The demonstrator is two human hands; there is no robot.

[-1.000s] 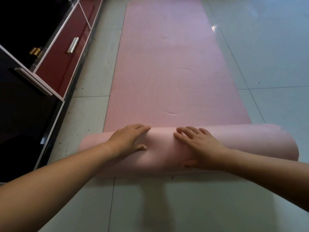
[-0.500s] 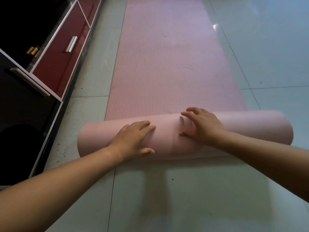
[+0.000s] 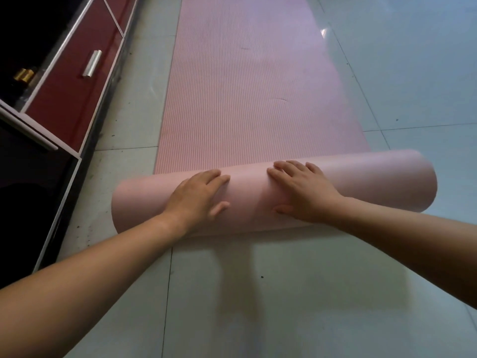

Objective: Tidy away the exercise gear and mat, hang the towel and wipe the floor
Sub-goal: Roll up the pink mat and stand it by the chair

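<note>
A pink ribbed exercise mat (image 3: 247, 86) lies along the tiled floor, running away from me. Its near end is wound into a thick roll (image 3: 382, 182) lying crosswise, smooth side out. My left hand (image 3: 198, 195) presses flat on the roll left of its middle, fingers straight and thumb spread. My right hand (image 3: 302, 189) lies flat on the roll just right of its middle, fingertips reaching over the top. Both forearms stretch in from the bottom corners.
A low cabinet with dark red drawer fronts (image 3: 74, 81) and a metal handle (image 3: 92, 63) runs along the left wall, close to the mat's left edge. Pale glossy floor tiles (image 3: 284, 306) spread in front of the roll and to the right.
The roll has moved forward along the mat and grown thicker. Both hands shifted with it and now lie flat on its top, closer together.
</note>
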